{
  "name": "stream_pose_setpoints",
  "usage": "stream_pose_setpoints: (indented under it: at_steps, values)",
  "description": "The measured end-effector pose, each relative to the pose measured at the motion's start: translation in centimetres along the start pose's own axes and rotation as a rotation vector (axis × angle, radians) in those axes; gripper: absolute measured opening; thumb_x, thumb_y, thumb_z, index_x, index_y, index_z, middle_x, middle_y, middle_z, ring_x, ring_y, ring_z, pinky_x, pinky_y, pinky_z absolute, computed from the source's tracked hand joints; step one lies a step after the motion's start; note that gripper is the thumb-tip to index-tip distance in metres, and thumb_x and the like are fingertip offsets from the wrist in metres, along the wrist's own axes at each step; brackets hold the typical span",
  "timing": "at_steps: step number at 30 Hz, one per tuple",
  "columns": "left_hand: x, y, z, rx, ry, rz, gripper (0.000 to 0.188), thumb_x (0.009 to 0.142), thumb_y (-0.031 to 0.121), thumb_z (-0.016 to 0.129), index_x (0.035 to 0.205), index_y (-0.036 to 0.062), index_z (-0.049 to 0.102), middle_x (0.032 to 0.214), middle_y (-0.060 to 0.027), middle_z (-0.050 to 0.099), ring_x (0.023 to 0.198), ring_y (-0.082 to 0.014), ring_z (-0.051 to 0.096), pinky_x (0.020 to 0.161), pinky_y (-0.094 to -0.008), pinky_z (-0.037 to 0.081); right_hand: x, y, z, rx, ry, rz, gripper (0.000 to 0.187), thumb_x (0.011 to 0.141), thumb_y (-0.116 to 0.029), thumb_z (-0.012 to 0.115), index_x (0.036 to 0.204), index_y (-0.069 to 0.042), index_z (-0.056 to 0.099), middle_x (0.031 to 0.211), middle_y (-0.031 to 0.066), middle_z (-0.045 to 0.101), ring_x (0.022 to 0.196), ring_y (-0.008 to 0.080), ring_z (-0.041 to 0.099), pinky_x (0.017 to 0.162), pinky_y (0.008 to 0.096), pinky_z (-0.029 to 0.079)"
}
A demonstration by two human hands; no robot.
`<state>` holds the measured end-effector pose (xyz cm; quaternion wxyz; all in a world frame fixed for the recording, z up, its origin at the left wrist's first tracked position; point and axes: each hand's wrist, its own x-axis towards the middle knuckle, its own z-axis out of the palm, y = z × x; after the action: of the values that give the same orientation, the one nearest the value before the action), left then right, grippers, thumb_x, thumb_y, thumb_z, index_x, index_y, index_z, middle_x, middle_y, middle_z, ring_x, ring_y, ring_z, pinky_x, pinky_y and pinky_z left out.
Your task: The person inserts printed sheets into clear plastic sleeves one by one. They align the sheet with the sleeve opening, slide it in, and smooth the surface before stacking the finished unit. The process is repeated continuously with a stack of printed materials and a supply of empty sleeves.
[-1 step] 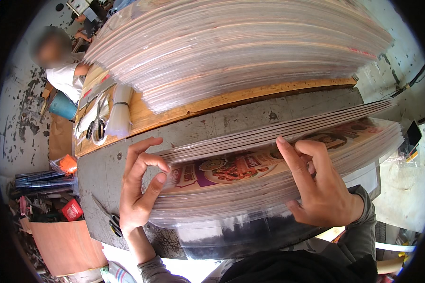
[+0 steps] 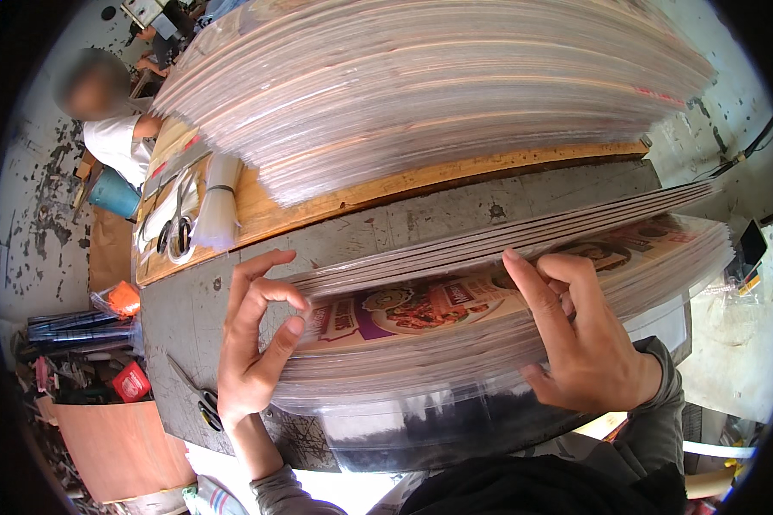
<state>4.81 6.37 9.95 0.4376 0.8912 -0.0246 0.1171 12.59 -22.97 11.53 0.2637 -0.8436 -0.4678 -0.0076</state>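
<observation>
Sheets (image 2: 438,352) ran from our left grip (image 2: 253,348) under our right grip (image 2: 580,356), both half-curled, couldn't tell if holding; super glossy, flat, thin.

Glossy food-printed sheets (image 2: 438,311) lie in a stack.

At 12 o'clock, the top edge cuts off a tall stack of wrapped sheets (image 2: 438,94). Just right of centre, toward 4 o'clock, the right hand (image 2: 588,343) hides part of a printed sheet (image 2: 438,305). At 10 o'clock, a co-worker's head (image 2: 92,83) is blurred. At 6 o'clock, dark cloth (image 2: 532,489) runs off the lower edge. At 8 o'clock, shadowed clutter (image 2: 69,373) is too small to identify.
</observation>
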Motion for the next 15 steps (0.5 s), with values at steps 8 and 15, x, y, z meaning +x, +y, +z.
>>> stream_pose_setpoints:
  at_steps: [8,15]
  values:
    - [-0.05,-0.04,0.21,-0.013,0.059,-0.008,0.060,0.083,0.041,0.051,0.121,-0.0048,0.041,0.119,-0.0186,0.047,0.116,-0.0304,0.042,0.100,-0.0382,0.028,0.20,-0.02,-0.24,-0.057,0.062,-0.009,0.063,0.048,0.000,0.071,0.106,0.009,0.047,0.107,0.0198,0.037,0.092,0.0316,0.042,0.076,0.0386,0.042]
    - [-0.02,0.35,-0.03,0.027,0.049,-0.046,0.051,0.085,0.034,0.049,0.116,-0.0069,0.046,0.116,-0.0191,0.049,0.114,-0.0312,0.044,0.099,-0.0385,0.028,0.63,-0.07,-0.23,-0.082,0.056,-0.031,0.057,0.047,-0.004,0.072,0.099,0.005,0.050,0.117,0.0217,0.039,0.103,0.0354,0.041,0.081,0.0434,0.039]
